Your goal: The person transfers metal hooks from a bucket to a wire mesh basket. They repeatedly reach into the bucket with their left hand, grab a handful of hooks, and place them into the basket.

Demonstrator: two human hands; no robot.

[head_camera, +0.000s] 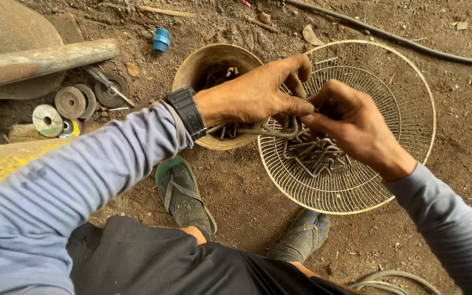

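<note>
I'm untangling: both hands, left hand [255, 95] and right hand [350, 125], pinch bent metal hooks [307, 150] over the fan guard [411, 87]; next needs separating one.

Both arms are covered by long grey-blue sleeves [55, 191], pushed back just short of the wrists. A black watch [186, 112] with a ribbed strap is worn at the end of the left sleeve. Dark shorts [154, 262] are worn below the sleeves. Dusty green sandals [184, 196] with grey straps are worn beneath the shorts.
</note>
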